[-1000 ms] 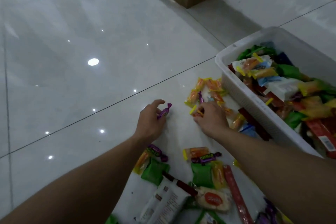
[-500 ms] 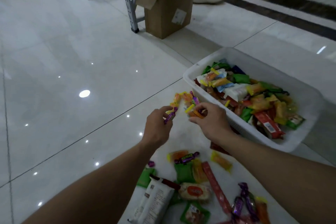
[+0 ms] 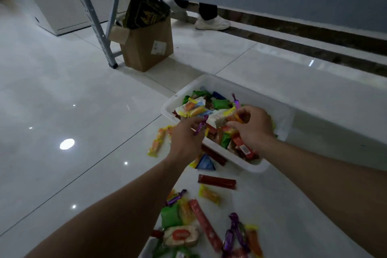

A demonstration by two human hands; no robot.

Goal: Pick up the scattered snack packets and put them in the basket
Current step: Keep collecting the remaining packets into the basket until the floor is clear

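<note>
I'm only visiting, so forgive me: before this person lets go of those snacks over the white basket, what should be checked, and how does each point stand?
1. Left hand grips the purple candy: ok.
2. Right hand pinches the orange packet: ok.
3. Right hand is above the basket: ok.
4. Purple candy is past the near rim: cannot tell; it is right at the edge.
5. Room in the basket: ok; the far wall shows above the pile.
6. Floor finished: not ok; the red stick packet and others lie outside.
</note>
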